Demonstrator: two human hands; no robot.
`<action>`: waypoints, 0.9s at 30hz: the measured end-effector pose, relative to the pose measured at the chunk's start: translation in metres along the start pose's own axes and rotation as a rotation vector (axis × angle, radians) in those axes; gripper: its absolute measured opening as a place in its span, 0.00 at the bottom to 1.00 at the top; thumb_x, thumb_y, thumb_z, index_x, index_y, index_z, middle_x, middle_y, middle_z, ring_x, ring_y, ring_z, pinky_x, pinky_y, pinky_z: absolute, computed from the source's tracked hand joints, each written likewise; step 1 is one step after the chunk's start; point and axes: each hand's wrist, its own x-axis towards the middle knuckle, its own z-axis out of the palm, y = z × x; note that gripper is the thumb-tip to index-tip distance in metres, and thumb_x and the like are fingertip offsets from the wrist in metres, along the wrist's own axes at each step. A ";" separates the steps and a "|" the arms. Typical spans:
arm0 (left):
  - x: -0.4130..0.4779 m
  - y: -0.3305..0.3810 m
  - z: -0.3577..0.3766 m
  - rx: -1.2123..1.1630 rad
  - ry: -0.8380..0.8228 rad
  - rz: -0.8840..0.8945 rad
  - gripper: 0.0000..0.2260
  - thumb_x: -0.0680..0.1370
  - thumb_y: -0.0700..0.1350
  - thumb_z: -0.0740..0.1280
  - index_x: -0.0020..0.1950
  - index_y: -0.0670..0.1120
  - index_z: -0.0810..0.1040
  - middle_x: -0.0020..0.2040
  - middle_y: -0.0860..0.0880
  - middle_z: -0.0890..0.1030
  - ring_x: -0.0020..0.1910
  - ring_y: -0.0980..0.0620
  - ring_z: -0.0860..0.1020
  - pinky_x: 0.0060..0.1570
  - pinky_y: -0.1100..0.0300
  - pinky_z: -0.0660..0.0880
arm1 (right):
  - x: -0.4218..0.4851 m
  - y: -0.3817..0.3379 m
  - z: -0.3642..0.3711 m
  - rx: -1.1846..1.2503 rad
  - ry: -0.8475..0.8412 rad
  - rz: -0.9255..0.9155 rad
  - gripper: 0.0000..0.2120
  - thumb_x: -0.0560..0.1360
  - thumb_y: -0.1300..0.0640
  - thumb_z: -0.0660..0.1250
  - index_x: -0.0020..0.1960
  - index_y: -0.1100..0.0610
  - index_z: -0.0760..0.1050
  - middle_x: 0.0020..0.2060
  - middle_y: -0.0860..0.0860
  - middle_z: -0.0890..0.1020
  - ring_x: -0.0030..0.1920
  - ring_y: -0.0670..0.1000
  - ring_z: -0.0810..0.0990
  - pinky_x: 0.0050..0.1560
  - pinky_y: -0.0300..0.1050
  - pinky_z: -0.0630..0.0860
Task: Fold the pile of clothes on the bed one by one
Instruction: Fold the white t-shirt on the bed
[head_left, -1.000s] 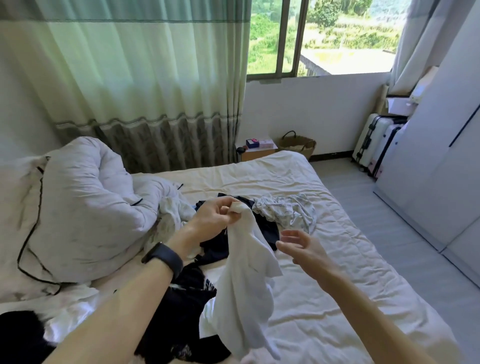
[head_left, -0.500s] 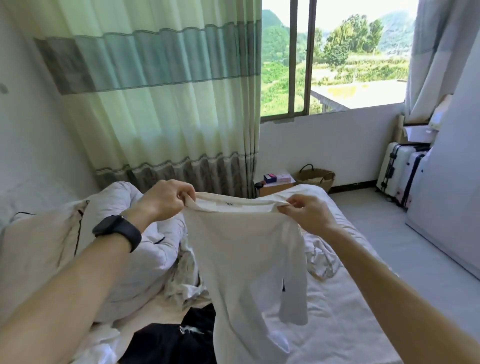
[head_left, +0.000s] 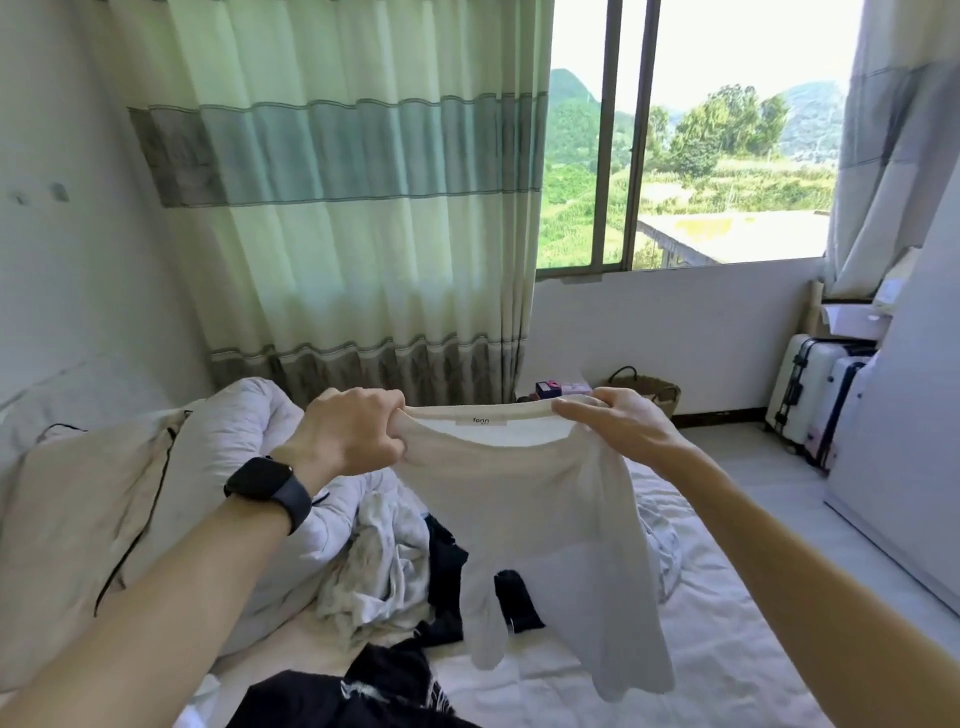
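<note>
I hold a white shirt (head_left: 545, 525) up in the air above the bed (head_left: 727, 649), its neckline stretched between both hands and a small label showing inside the collar. My left hand (head_left: 353, 434), with a black watch on the wrist, grips the left shoulder. My right hand (head_left: 613, 426) pinches the right shoulder. The shirt hangs down, a sleeve dangling at the lower middle. Under it lies the pile of clothes: a pale crumpled garment (head_left: 384, 566) and black garments (head_left: 447, 566), partly hidden by the shirt.
A bunched white duvet (head_left: 244, 431) and a pillow (head_left: 78, 519) lie on the bed's left. More black cloth (head_left: 353, 696) lies near me. A woven basket (head_left: 654, 392), suitcases (head_left: 810, 395) and a white wardrobe (head_left: 904, 467) stand on the right, curtains (head_left: 363, 208) behind.
My right hand took hold of the shirt, and both hands raised it and spread the neckline wide. My view tilted up toward the window.
</note>
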 end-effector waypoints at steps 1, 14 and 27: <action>-0.002 0.002 0.002 0.051 -0.047 0.030 0.09 0.66 0.53 0.60 0.44 0.55 0.73 0.41 0.57 0.79 0.44 0.51 0.77 0.48 0.55 0.64 | 0.000 0.005 0.000 -0.078 0.027 0.019 0.27 0.70 0.30 0.68 0.46 0.54 0.82 0.44 0.53 0.83 0.46 0.54 0.81 0.42 0.46 0.72; -0.011 0.018 0.044 -0.511 0.120 -0.118 0.11 0.74 0.47 0.73 0.43 0.56 0.70 0.34 0.53 0.79 0.38 0.48 0.80 0.39 0.52 0.77 | -0.037 0.063 -0.004 -0.247 0.141 -0.164 0.19 0.69 0.45 0.79 0.43 0.50 0.70 0.43 0.48 0.77 0.41 0.50 0.74 0.38 0.44 0.70; -0.092 0.031 0.108 -0.510 0.174 -0.110 0.05 0.78 0.50 0.72 0.50 0.52 0.85 0.42 0.49 0.86 0.43 0.45 0.82 0.43 0.51 0.77 | -0.094 0.159 0.049 -0.194 0.450 0.106 0.08 0.83 0.59 0.60 0.59 0.50 0.73 0.48 0.55 0.85 0.35 0.54 0.85 0.40 0.45 0.76</action>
